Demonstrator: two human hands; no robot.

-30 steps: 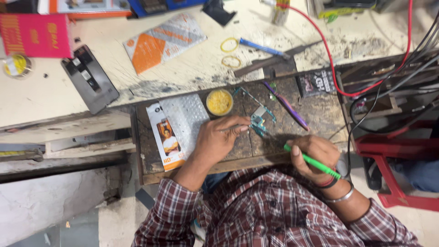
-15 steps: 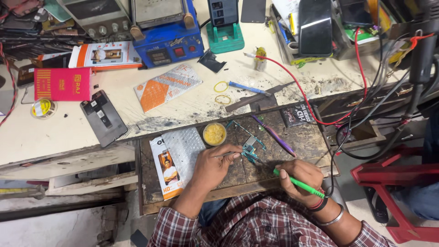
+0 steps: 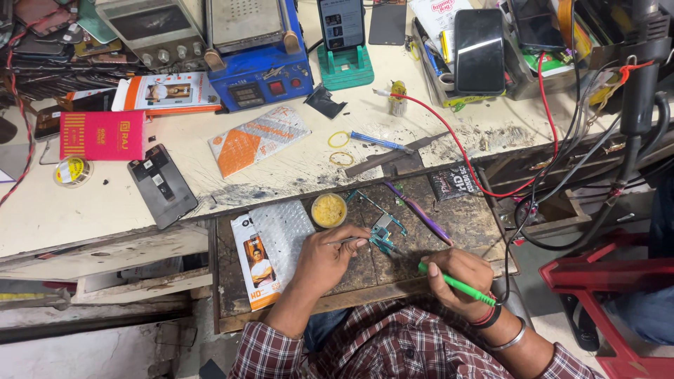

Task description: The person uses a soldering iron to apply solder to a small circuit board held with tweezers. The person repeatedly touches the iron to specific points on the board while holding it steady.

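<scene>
a: bench overview, big to small?

b: cream worktop (image 3: 295, 179) at the back, cluttered: blue heater unit (image 3: 260, 52), phone on a green stand (image 3: 344, 42), dark phone back cover (image 3: 163, 186), orange pkt (image 3: 258, 139). dark wooden board (image 3: 463, 224) is set in front, w/ a printed pkt (image 3: 270, 253), small round tin of yellowish paste (image 3: 328, 210) and purple tool (image 3: 421, 210) laid on it.

a: workpiece?

b: small circuit board (image 3: 382, 231), teal-ish, laid flat on the wooden board, just right of the tin, between both hands.

a: hands?

b: left hand (image 3: 326, 260) is pinched on thin metal tweezers (image 3: 344, 241), tips brought to the board's left edge. right hand (image 3: 456, 277) is closed pen-style on a green-handled iron (image 3: 449, 282), tip set at or just beside the board's lower edge; actual contact can't be told, too small.

a: step?

b: judged as fine solder/rework on the board, part being steadied w/ tweezers while the tip is applied. mid-job by the looks.

a: next move needs?

b: prob. a steady tip on one pad only, board kept pinned so it isn't dragged, tin kept close for a flux dab. red cable (image 3: 463, 151) to be kept off the tip.
</scene>
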